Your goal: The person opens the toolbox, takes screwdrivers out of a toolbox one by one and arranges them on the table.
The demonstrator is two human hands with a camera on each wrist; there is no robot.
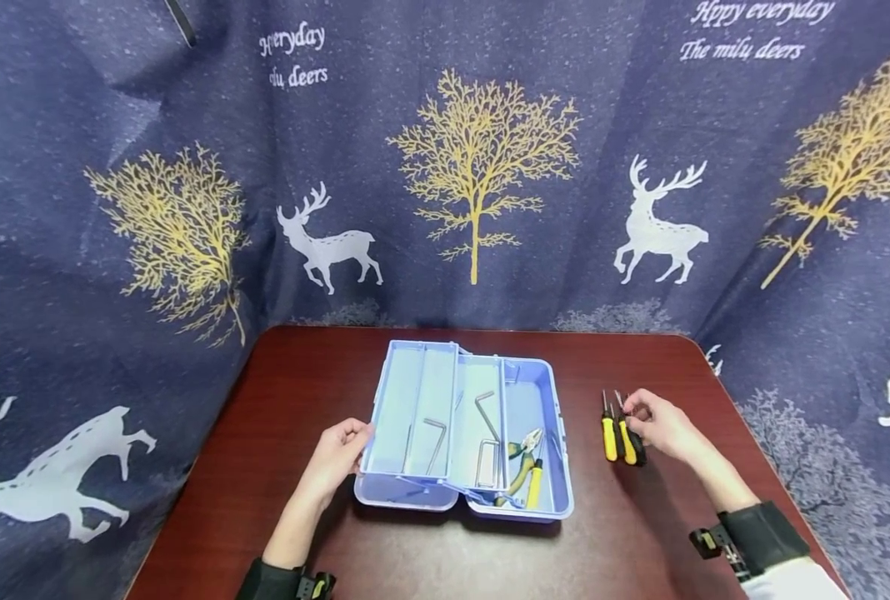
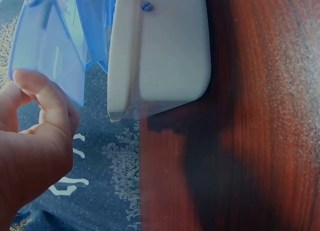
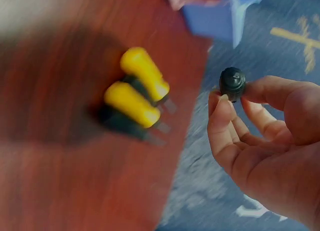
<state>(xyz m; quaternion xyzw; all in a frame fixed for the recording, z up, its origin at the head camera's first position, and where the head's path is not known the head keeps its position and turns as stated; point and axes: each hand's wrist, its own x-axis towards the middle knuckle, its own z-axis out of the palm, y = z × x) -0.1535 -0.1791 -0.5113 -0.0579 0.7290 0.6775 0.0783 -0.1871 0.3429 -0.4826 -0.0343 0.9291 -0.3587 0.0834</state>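
My right hand [image 1: 661, 427] pinches a dark, round-ended object [image 3: 232, 84] near the yellow-handled screwdrivers [image 1: 610, 438] on the table [image 1: 520, 560]. My left hand [image 1: 338, 452] grips the upper tray [image 1: 397, 392] of the open blue toolbox [image 1: 531, 403], which holds hex keys [image 1: 437, 450] and pliers [image 1: 520, 481].

Blue toolbox [image 1: 439, 385], yellow and black screwdrivers [image 1: 627, 446]
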